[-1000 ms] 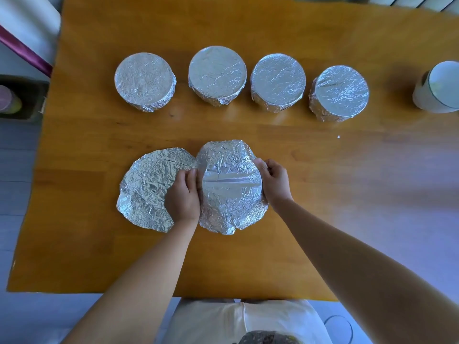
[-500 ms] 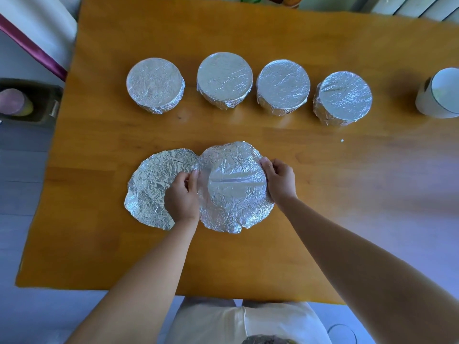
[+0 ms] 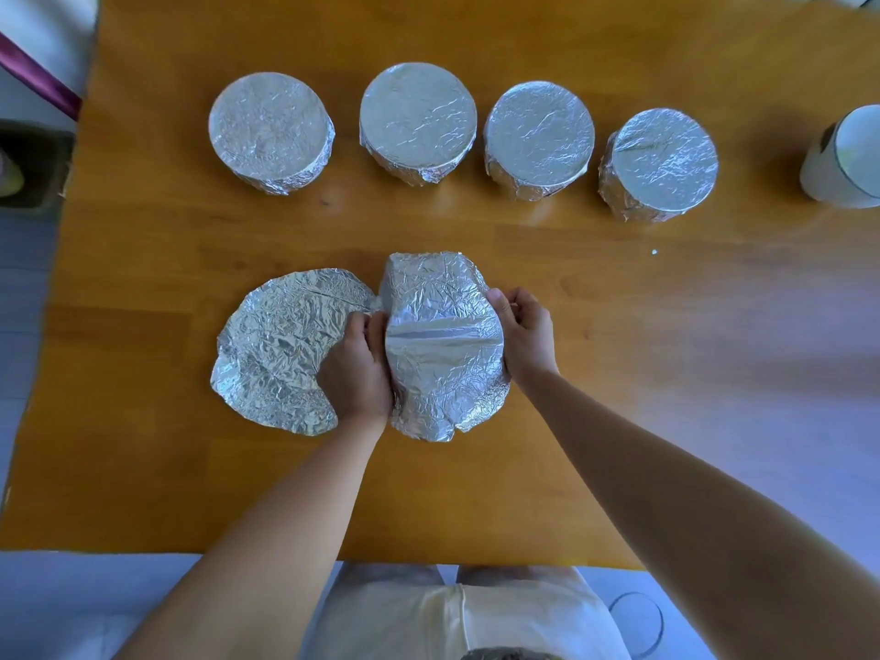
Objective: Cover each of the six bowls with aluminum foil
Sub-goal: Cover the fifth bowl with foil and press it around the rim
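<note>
The foil-draped bowl [image 3: 445, 345] sits at the near middle of the wooden table [image 3: 619, 326], its crinkled silver sheet domed over the rim with a smooth crease across the top and a ragged skirt flaring below. The left hand [image 3: 356, 369] and right hand [image 3: 524, 333] clamp its two sides, fingers curled against the foil. Touching it on the left lies a loose foil sheet [image 3: 281, 350] – roughly round, heavily wrinkled. Farther back stand the leftmost capped bowl [image 3: 270, 131], second capped bowl [image 3: 418, 121], third capped bowl [image 3: 539, 138] and rightmost capped bowl [image 3: 662, 164], tops taut and flat. A white cylinder [image 3: 845, 159] stands at the far right.
</note>
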`<state>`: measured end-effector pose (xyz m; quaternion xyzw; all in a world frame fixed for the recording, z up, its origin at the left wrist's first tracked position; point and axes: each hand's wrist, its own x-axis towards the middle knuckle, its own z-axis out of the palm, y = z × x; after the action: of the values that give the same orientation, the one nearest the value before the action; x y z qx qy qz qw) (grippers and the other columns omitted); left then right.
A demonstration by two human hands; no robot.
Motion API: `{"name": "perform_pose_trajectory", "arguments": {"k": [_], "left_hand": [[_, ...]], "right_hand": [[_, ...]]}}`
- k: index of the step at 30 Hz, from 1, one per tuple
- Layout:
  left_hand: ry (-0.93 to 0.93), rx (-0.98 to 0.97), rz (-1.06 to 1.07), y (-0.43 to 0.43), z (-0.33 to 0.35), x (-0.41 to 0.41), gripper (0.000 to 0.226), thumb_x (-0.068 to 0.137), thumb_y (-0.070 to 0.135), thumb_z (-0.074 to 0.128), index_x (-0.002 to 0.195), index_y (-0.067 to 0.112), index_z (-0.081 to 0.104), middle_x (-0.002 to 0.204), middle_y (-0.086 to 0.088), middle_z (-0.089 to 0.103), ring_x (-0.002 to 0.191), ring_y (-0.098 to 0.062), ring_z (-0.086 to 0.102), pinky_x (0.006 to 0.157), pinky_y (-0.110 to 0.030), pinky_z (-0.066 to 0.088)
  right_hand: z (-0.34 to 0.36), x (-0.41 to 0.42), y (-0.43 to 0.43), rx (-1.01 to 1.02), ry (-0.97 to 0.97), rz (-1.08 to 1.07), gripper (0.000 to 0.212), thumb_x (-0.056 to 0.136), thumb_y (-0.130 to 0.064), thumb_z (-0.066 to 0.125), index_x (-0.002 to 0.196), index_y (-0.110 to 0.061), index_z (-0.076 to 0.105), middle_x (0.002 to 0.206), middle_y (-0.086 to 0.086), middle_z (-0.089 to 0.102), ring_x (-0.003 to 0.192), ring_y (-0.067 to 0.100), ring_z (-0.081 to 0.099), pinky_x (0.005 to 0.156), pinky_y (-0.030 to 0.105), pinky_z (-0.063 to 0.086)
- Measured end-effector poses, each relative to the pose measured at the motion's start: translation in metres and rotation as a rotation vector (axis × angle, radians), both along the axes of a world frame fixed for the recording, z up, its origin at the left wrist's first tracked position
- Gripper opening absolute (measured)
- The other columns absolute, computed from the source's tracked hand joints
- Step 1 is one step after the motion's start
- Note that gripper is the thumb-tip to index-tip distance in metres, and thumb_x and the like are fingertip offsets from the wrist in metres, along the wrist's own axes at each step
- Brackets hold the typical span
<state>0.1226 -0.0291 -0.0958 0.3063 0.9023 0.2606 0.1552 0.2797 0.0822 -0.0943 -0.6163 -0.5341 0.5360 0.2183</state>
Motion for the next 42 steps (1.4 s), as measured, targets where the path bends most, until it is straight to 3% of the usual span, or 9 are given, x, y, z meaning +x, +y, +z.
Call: {"name": "perform_pose_trajectory", "arguments": {"k": [5, 11, 15, 21, 26, 30, 35, 38, 42], "left_hand": [[-0.028, 0.047, 0.084, -0.009, 0.005, -0.012, 0.042, 0.105, 0.041, 0.041, 0.092, 0.007, 0.062, 0.063, -0.002, 0.058, 0.057, -0.024, 0.051, 0.05, -0.03, 0.024], [-0.141, 0.094, 0.19, -0.012, 0.015, -0.018, 0.036, 0.102, 0.046, 0.046, 0.09, 0.016, 0.06, 0.071, 0.006, 0.06, 0.063, -0.016, 0.055, 0.053, -0.021, 0.033], [-0.305, 0.232, 0.246, -0.013, 0.014, -0.021, 0.031, 0.1, 0.045, 0.054, 0.091, 0.016, 0.06, 0.076, 0.004, 0.064, 0.07, -0.016, 0.061, 0.062, -0.032, 0.047], [-0.465, 0.336, 0.376, -0.018, 0.02, -0.024, 0.052, 0.095, 0.057, 0.039, 0.097, 0.009, 0.057, 0.086, -0.005, 0.058, 0.081, -0.022, 0.056, 0.07, -0.03, 0.04], [0.104, 0.297, -0.296, -0.008, 0.034, -0.015, 0.067, 0.086, 0.064, 0.046, 0.127, 0.012, 0.055, 0.138, -0.008, 0.05, 0.133, -0.025, 0.042, 0.109, -0.034, 0.026], [0.226, 0.07, -0.795, 0.009, 0.039, 0.001, 0.112, 0.071, 0.094, 0.03, 0.156, 0.02, 0.028, 0.166, -0.01, 0.012, 0.154, -0.028, 0.008, 0.123, -0.047, 0.004], [0.251, -0.178, -0.846, 0.007, 0.032, 0.002, 0.139, 0.058, 0.097, 0.04, 0.159, 0.009, 0.005, 0.166, -0.018, 0.001, 0.154, -0.031, 0.002, 0.123, -0.051, 0.003], [0.247, -0.265, -0.86, 0.009, 0.034, 0.004, 0.145, 0.055, 0.099, 0.04, 0.157, 0.005, -0.005, 0.166, -0.017, -0.001, 0.154, -0.03, 0.0, 0.124, -0.049, 0.002], [0.247, -0.298, -0.84, 0.009, 0.039, 0.004, 0.153, 0.047, 0.102, 0.033, 0.156, 0.002, -0.009, 0.166, -0.016, 0.003, 0.154, -0.028, 0.006, 0.124, -0.05, 0.005]], "right_hand": [[-0.002, 0.005, 0.004, 0.008, -0.059, -0.016, 0.031, 0.095, -0.041, 0.059, 0.087, -0.01, 0.062, 0.066, -0.004, 0.063, 0.059, 0.011, 0.056, 0.059, 0.029, 0.044], [0.009, 0.009, 0.012, 0.038, -0.063, -0.02, 0.04, 0.091, -0.046, 0.061, 0.086, -0.007, 0.063, 0.062, 0.0, 0.06, 0.057, 0.016, 0.052, 0.056, 0.029, 0.039], [0.014, 0.008, 0.014, 0.049, -0.064, -0.013, 0.038, 0.093, -0.037, 0.063, 0.084, 0.0, 0.063, 0.069, 0.014, 0.063, 0.062, 0.016, 0.049, 0.059, 0.029, 0.037], [0.017, 0.006, 0.012, 0.063, -0.089, -0.013, 0.039, 0.093, -0.037, 0.063, 0.081, 0.0, 0.062, 0.062, 0.004, 0.056, 0.059, 0.014, 0.045, 0.056, 0.029, 0.035], [0.022, 0.009, 0.01, 0.079, -0.107, -0.006, 0.033, 0.095, -0.037, 0.06, 0.078, -0.009, 0.056, 0.059, -0.002, 0.051, 0.054, 0.011, 0.043, 0.052, 0.023, 0.035], [0.027, 0.008, 0.005, 0.331, -0.171, -0.018, 0.025, 0.095, -0.033, 0.059, 0.109, -0.012, 0.057, 0.098, -0.001, 0.061, 0.088, 0.011, 0.057, 0.081, 0.033, 0.046], [0.046, 0.008, -0.002, 0.727, -0.083, 0.595, 0.064, 0.091, -0.039, 0.059, 0.143, -0.008, 0.039, 0.153, 0.005, 0.035, 0.142, 0.018, 0.033, 0.113, 0.033, 0.027], [0.041, 0.007, -0.001, 0.676, -0.194, 0.986, 0.091, 0.086, -0.06, 0.053, 0.154, -0.011, 0.019, 0.161, 0.002, 0.021, 0.151, 0.015, 0.011, 0.121, 0.043, 0.012], [0.032, 0.011, 0.005, 0.699, -0.398, 1.167, 0.102, 0.084, -0.078, 0.032, 0.156, -0.013, 0.002, 0.164, -0.001, 0.007, 0.151, 0.013, -0.005, 0.123, 0.042, -0.002]]}}
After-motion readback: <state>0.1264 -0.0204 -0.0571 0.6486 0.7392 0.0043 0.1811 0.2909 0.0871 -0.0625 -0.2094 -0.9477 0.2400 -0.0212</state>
